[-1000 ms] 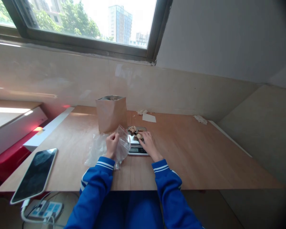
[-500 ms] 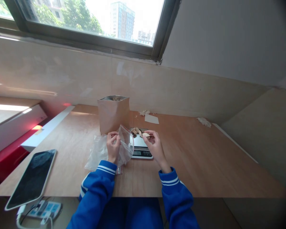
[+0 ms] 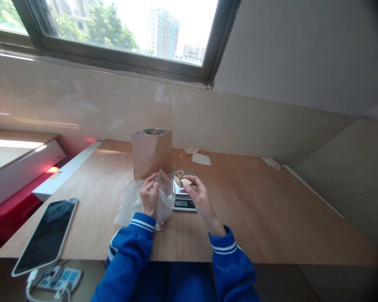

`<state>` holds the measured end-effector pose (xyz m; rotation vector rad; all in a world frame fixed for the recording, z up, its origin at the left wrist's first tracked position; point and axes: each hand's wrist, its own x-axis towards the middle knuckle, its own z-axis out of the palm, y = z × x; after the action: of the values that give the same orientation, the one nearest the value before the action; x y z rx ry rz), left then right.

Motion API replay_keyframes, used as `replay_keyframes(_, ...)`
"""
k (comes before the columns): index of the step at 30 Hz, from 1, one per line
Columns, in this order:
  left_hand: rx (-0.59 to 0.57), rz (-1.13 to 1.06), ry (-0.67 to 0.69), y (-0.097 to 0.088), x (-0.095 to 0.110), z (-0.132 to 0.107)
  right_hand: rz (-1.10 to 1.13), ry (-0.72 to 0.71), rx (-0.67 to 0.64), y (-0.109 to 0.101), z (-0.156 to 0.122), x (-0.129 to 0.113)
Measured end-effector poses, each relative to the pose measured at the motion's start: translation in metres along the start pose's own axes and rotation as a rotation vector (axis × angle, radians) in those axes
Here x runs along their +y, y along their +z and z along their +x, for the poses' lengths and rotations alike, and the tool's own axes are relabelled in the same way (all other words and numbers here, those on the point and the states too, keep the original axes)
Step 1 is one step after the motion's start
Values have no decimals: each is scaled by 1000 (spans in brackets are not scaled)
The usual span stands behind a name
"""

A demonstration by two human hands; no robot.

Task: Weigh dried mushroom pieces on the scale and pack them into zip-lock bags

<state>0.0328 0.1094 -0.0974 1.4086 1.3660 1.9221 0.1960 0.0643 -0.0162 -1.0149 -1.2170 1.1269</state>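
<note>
While the left hand (image 3: 149,197) pinches the rim of one clear plastic bag (image 3: 166,197), mouth held open, just left of the scale (image 3: 184,203) mid-table (image 3: 255,209), the right hand (image 3: 200,199) pinches one pale slice (image 3: 185,182) between thumb and fingertips over the scale pan, just beside the bag mouth. A few more slices (image 3: 178,176) lie on the pan; contents of the plastic bag cannot be made out. One brown paper bag (image 3: 152,153) stands open behind, filled near the top, and one phone (image 3: 45,235) lies at the near left corner.
</note>
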Motion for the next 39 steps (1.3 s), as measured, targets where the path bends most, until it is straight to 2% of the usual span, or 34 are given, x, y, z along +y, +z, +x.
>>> replay_keyframes(2,-7,-15,-13,0,-1,0,-12,42,-39,12,-2,-5)
replay_keyframes(4,-12,-40,-28,-1,-1,-1,-140,38,-36,21,-2,-5)
replay_keyframes(9,-27,-127,-23,-2,3,-2,-590,-100,111,36,-1,0)
replay_keyframes(13,-11,-157,-7,-3,5,-5,-831,-174,-34,43,-5,-9)
replay_keyframes(15,16,-180,-30,-3,4,-5,-886,-262,-70,42,-3,-13)
replay_keyframes(18,71,-237,-75,-4,4,-5,-840,-392,72,31,12,-8)
replay_keyframes(20,99,-268,-93,-4,5,-4,-860,-420,161,20,30,6)
replay_keyframes(21,103,-278,-100,-4,6,-3,-922,-413,159,14,40,15)
replay_keyframes(25,82,-305,-117,-4,8,-3,-1283,-299,-26,2,75,49)
replay_keyframes(27,82,-306,-125,-3,8,-4,-1410,-265,-117,3,83,58)
replay_keyframes(29,91,-307,-136,-3,9,-3,-1478,-247,-136,6,86,61)
replay_keyframes(31,105,-324,-143,-3,9,-3,-1481,-236,-113,8,85,62)
replay_keyframes(34,109,-351,-148,-2,11,-2,-1360,-270,-79,10,81,57)
replay_keyframes(39,108,-348,-164,-1,12,-3,-918,-439,1,19,64,20)
